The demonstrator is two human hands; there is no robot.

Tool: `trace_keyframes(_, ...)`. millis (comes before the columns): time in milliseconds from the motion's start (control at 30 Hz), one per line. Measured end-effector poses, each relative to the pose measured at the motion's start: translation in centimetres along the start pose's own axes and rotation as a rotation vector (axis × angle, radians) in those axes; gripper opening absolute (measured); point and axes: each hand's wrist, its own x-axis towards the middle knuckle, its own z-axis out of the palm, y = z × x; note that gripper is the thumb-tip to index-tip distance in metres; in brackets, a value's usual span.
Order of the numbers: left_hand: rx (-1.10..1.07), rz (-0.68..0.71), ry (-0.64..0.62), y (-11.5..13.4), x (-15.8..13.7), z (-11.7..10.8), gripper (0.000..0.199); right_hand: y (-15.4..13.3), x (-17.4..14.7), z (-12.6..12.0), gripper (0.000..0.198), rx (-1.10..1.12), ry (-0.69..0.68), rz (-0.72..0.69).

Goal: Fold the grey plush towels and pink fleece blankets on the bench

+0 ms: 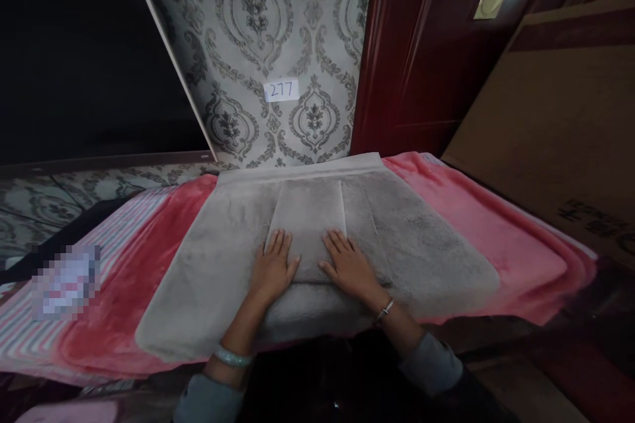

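A grey plush mat (198, 291) is spread out, and a folded grey cloth (310, 208) with a fuzzy surface lies at its middle; whether the two are one piece I cannot tell. My left hand (272, 269) rests flat on the near left part of the folded cloth, fingers stretched out and thumb turned inward. Opposite it, my right hand (348, 266) presses flat on the near right part, its fingers also extended. Neither hand grips anything. Beneath the mat is a pink and red blanket (516, 244), showing on both sides.
A striped cloth (114, 258) borders the blanket at left. Behind stand a patterned wall with a paper label (281, 90) reading 277, a dark screen (89, 59) and a red wooden door frame (407, 46). A large cardboard box (560, 125) leans at right.
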Motion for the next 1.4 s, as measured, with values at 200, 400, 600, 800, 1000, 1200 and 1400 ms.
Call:
trace_keyframes(200,-0.11,0.024,-0.012,-2.7,-0.7,-0.3,0.056,1.9,-2.2,-0.4,0.061,0.081,-0.041,-0.031)
trace_keyframes(400,-0.194,0.158,0.098,-2.7,5.7,-3.5,0.053,3.6,3.5,-5.3,0.054,0.139,0.114,-0.045)
trace_keyframes(600,-0.039,0.143,-0.042,1.5,12.0,-3.2,0.058,3.3,10.4,-3.9,0.056,-0.047,0.067,0.024)
trace_keyframes(800,0.043,0.163,0.04,1.1,11.3,0.9,0.058,4.6,9.9,0.5,0.056,-0.078,0.037,-0.001)
trace_keyframes(1000,0.048,0.157,0.056,0.9,11.5,0.8,0.06,5.0,9.9,0.2,0.058,-0.09,0.035,-0.003)
trace_keyframes(1200,0.037,0.15,-0.047,-1.3,9.8,0.2,0.062,7.1,8.5,-0.2,0.062,-0.104,-0.041,0.037)
trace_keyframes(1400,-0.011,0.119,-0.117,-5.2,5.9,-0.6,0.055,8.8,5.3,-1.2,0.062,-0.114,-0.107,0.071)
